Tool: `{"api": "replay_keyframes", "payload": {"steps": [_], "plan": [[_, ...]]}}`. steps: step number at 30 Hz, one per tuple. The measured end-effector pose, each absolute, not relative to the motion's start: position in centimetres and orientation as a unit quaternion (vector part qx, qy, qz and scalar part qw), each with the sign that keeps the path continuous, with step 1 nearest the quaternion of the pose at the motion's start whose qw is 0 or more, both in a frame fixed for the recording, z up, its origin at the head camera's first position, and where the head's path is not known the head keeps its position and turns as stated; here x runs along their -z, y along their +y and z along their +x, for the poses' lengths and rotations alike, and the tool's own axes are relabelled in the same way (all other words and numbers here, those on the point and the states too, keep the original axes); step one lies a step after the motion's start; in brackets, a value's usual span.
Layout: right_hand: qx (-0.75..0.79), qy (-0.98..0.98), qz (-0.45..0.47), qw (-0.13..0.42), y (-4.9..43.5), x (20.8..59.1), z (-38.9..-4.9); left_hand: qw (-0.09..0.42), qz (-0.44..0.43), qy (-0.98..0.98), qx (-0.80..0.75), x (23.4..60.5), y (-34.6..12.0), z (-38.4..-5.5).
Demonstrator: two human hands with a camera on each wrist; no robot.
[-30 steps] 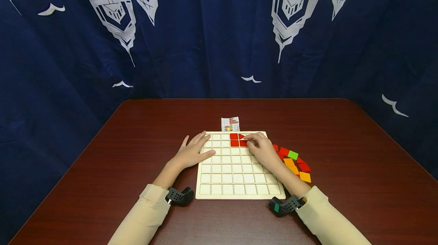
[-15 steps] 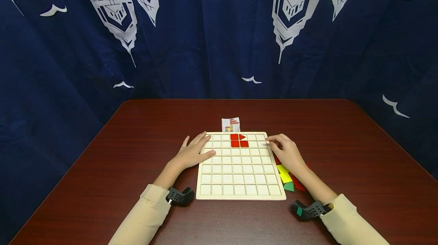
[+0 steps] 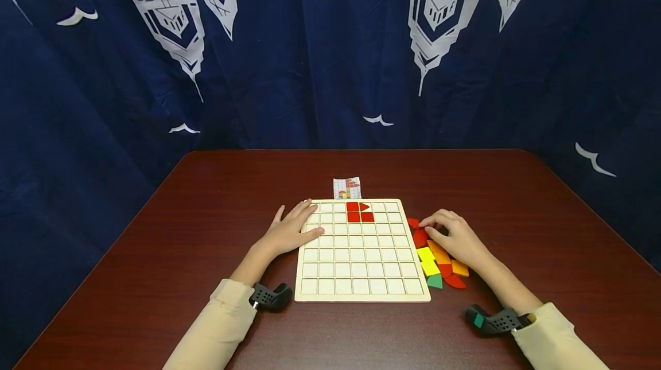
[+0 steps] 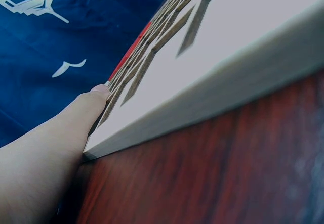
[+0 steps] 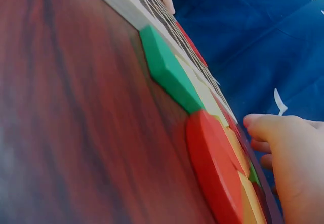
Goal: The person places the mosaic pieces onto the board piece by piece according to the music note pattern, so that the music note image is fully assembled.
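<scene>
A pale gridded board (image 3: 338,271) lies flat on the table. Near its top are red squares (image 3: 353,217) and a red triangle (image 3: 364,207) in neighbouring cells. My left hand (image 3: 289,229) rests on the board's upper left edge with fingers spread, its thumb over the grid. Right of the board, my right hand (image 3: 457,238) hovers at the far end of a cluster of loose tiles, fingers gently bent. Its fingertips are close to red tiles (image 3: 420,238); nothing shows between thumb and fingers in the right wrist view.
Nearer tiles in the cluster include yellow tiles (image 3: 428,261), orange tiles (image 3: 439,252), a green tile (image 3: 435,281) and a red rounded tile (image 5: 215,163). A small printed pattern card (image 3: 347,187) lies behind the board. A dark blue curtain (image 3: 330,71) hangs beyond the table.
My right hand has left the red pieces on the board and moved right to the loose tiles, uncovering a red square in the second row. My left hand has stayed put.
</scene>
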State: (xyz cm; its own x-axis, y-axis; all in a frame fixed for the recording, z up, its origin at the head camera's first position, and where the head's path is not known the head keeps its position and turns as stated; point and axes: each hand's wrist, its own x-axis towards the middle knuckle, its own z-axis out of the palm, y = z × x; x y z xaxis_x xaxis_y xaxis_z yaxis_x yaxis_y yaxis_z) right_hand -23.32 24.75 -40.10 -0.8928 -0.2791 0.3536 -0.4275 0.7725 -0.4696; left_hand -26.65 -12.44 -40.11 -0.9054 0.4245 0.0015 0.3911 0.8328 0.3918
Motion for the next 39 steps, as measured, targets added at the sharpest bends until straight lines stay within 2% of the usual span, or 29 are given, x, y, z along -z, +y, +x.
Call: {"api": "replay_keyframes", "payload": {"steps": [9, 24, 30, 39], "plan": [[-0.277, -0.92, 0.24, 0.138, 25.0, 40.16, -22.84, 0.043, 0.211, 0.956, -0.199, 39.98, -12.44, -26.62], [-0.258, -0.928, 0.231, 0.137, 25.08, 40.38, -23.02, 0.036, 0.21, 0.957, -0.195, 40.21, -12.5, -26.81], [-0.277, -0.918, 0.259, 0.115, 25.08, 40.36, -22.88, 0.038, 0.209, 0.958, -0.195, 40.22, -12.44, -26.75], [-0.261, -0.927, 0.255, 0.092, 25.05, 40.23, -22.8, 0.039, 0.209, 0.958, -0.195, 40.26, -12.39, -26.76]]}}
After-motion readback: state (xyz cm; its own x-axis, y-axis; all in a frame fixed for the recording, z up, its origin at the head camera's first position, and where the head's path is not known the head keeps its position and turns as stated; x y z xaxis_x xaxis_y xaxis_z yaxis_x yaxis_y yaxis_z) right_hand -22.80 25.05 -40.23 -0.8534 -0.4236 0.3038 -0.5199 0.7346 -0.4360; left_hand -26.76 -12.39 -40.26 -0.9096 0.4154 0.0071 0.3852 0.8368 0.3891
